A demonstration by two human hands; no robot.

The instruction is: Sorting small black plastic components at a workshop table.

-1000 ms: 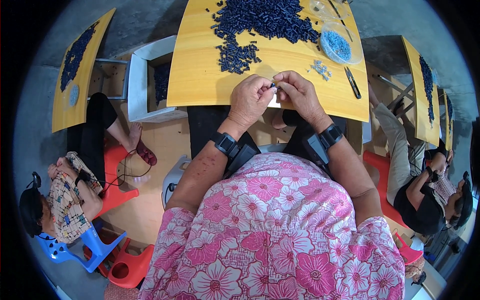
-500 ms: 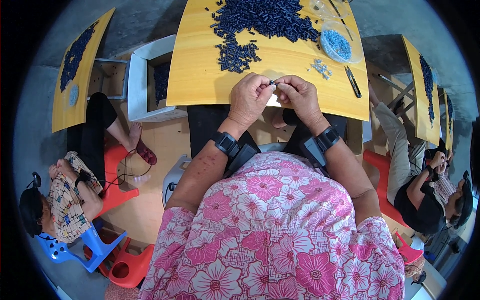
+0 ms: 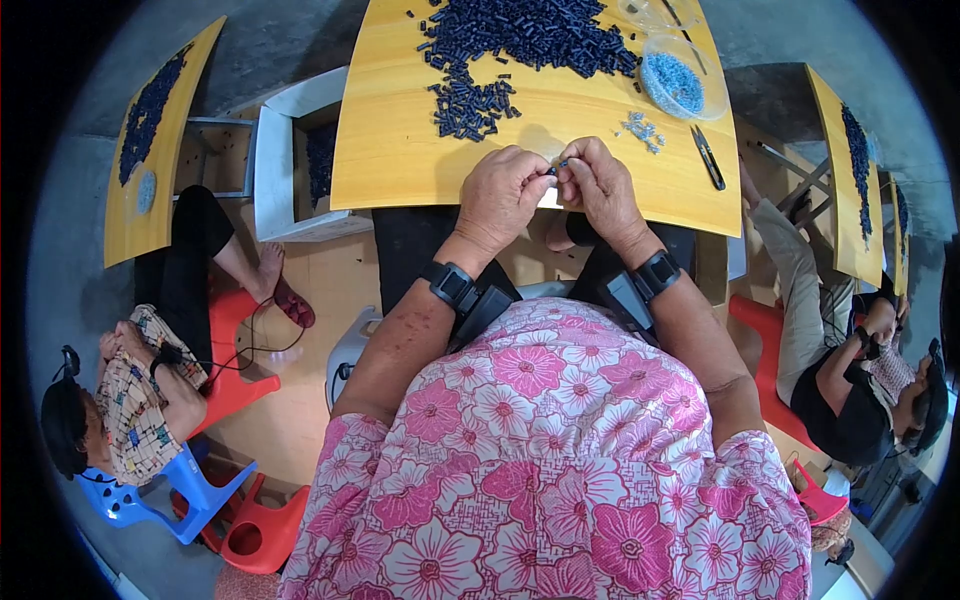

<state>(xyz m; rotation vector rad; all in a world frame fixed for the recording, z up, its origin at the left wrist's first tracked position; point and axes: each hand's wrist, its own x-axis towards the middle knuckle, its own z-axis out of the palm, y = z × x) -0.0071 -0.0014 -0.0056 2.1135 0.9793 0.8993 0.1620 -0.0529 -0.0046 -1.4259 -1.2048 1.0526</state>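
Observation:
Over the table's near edge, my left hand (image 3: 503,194) pinches a small black plastic piece (image 3: 551,171) between thumb and fingertips. Beside it, my right hand (image 3: 602,192) is closed on another tiny dark piece (image 3: 564,163), mostly covered by the fingers. The two pinches are close together, with a narrow gap between them. Beyond my hands lies a big pile of short black tube-like parts (image 3: 530,38), with a smaller cluster (image 3: 472,108) nearer to me. Several tiny clear-blue pieces (image 3: 641,131) are scattered to the right of my hands.
A clear round tub (image 3: 712,95) of light-blue pieces stands at the table's right. Nearby lies a slim black-handled tool (image 3: 707,158). A white box (image 3: 275,175) is left of the yellow table (image 3: 390,150). People sit at similar tables on both sides.
My right hand has moved slightly up and away from my left, so the fingertips that met are now apart. The left hand stays almost in place.

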